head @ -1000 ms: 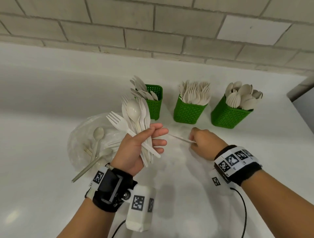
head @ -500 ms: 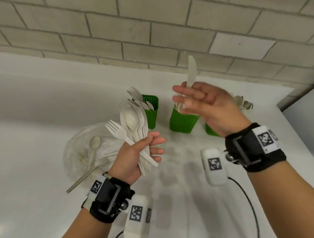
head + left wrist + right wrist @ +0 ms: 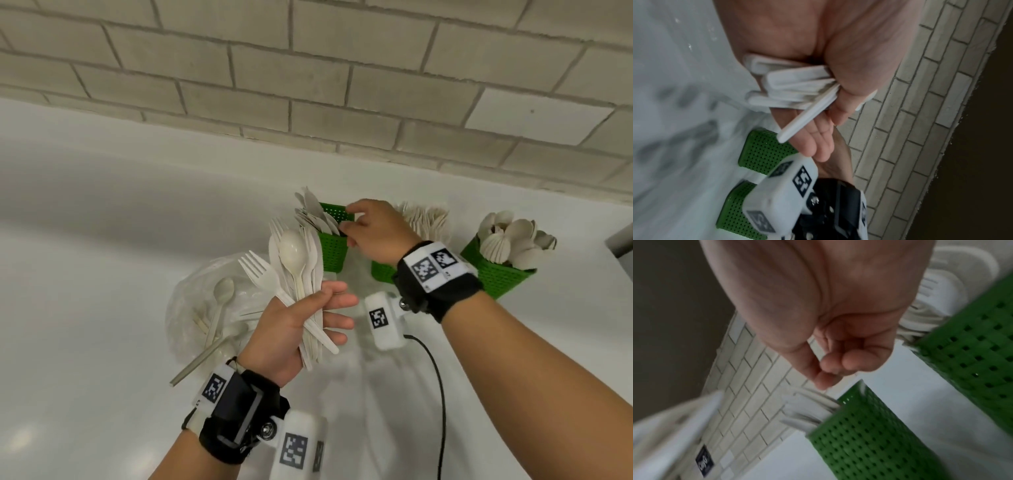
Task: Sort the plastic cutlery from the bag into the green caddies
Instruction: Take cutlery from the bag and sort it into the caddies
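the left hand (image 3: 291,329) has its thumb and fingers wrapped round a bundle of cutlery (image 3: 294,267), forks and a spoon fanned upward. the right hand (image 3: 375,229) hovers over the left caddy (image 3: 334,246), fingers curled loosely together; whether they pinch anything i cannot tell. knives stand in that caddy. the bag (image 3: 205,308) lies on the counter (image 3: 85,240) left of the bundle, a few pieces inside.
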Demonstrator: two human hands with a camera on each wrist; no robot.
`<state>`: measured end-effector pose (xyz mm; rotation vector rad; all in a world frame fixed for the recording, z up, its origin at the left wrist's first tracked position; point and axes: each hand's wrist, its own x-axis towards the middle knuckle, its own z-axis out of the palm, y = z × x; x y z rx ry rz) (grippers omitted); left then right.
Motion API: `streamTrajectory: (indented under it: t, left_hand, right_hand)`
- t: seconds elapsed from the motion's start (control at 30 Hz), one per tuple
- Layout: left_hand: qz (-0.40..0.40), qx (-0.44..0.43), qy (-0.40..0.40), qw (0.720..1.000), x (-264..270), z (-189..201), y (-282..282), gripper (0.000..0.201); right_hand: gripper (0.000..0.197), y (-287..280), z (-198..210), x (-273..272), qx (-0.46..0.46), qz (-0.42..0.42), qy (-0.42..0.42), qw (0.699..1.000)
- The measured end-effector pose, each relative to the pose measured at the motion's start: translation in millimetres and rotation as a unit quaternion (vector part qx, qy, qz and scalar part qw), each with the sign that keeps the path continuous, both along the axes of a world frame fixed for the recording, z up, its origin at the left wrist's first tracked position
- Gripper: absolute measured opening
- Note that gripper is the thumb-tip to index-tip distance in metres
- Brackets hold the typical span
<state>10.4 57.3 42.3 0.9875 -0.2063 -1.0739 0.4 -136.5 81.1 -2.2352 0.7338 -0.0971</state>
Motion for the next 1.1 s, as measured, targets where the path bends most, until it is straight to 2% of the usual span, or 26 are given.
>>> streamTrajectory:
  t: [0.07, 0.13, 0.17, 0.23, 0.3, 0.5, 0.57, 0.63, 0.73, 0.8, 0.83, 0.87, 0.9, 0.93, 0.97, 1.0, 1.03, 1.1]
  left_hand:
    - [-0.011, 0.002, -0.01, 1.0, 1, 1, 1, 0.029]
    - [-0.032, 0.001, -0.022, 0.999, 1, 2, 0, 0.03]
    - [-0.045, -0.001, -0.025, 0.999, 1, 3, -2, 0.028]
    - [-0.065, -0.008, -0.026, 0.998, 0, 5, -5, 0.025]
    - [-0.075, -0.012, -0.022, 0.997, -1, 6, -9, 0.025]
    - [-0.062, -0.015, -0.019, 0.998, -4, 5, -13, 0.026]
    - [-0.059, -0.015, -0.016, 0.998, -5, 4, -13, 0.027]
    - [-0.052, -0.01, -0.014, 0.999, -5, 3, -11, 0.027]
    - [-0.044, 0.0, -0.016, 0.999, -7, 0, -8, 0.027]
    - [-0.046, 0.003, -0.017, 0.999, -9, 0, -7, 0.026]
    - [-0.047, 0.004, -0.019, 0.999, -10, 1, -7, 0.026]
    - [-0.049, 0.004, -0.021, 0.999, -11, 2, -6, 0.026]
    - [-0.05, 0.003, -0.024, 0.998, -12, 3, -6, 0.026]
    - [-0.05, 0.004, -0.027, 0.998, -11, 3, -6, 0.026]
    - [-0.05, 0.004, -0.03, 0.998, -11, 3, -6, 0.027]
    - [-0.05, 0.004, -0.031, 0.998, -10, 3, -5, 0.028]
    - [-0.05, 0.004, -0.032, 0.998, -9, 2, -4, 0.029]
    - [-0.045, 0.006, -0.034, 0.998, -7, 1, -3, 0.031]
  right_hand:
    - [0.034, 0, 10, -8, -0.006, -0.043, -0.055, 0.998]
    - [0.02, 7, 24, -17, -0.023, -0.051, -0.115, 0.992]
    - [0.015, 13, 31, -23, -0.013, -0.017, -0.106, 0.994]
    - [0.036, 27, 37, -33, 0.01, 0.094, -0.026, 0.995]
    - [0.049, 31, 32, -41, 0.032, 0.149, -0.018, 0.988]
    - [0.022, 15, 29, -61, 0.14, 0.037, -0.127, 0.981]
    - [0.023, 9, 37, -62, 0.142, -0.002, -0.171, 0.975]
    - [0.025, 1, 52, -61, 0.108, -0.053, -0.244, 0.962]
    - [0.026, -11, 76, -51, -0.035, -0.116, -0.338, 0.933]
    - [0.026, -11, 78, -35, -0.129, -0.122, -0.368, 0.913]
    - [0.025, -8, 72, -26, -0.157, -0.109, -0.363, 0.912]
    - [0.026, -5, 60, -15, -0.171, -0.087, -0.331, 0.924]
    - [0.026, -3, 45, -5, -0.171, -0.059, -0.26, 0.948]
    - [0.027, 0, 29, 3, -0.174, -0.019, -0.151, 0.973]
    - [0.027, 6, 14, 8, -0.193, 0.028, -0.029, 0.98]
    - [0.027, 12, 3, 11, -0.209, 0.064, 0.063, 0.974]
    - [0.026, 16, -3, 11, -0.223, 0.078, 0.106, 0.966]
    - [0.02, 19, -1, 6, -0.199, 0.062, 0.059, 0.976]
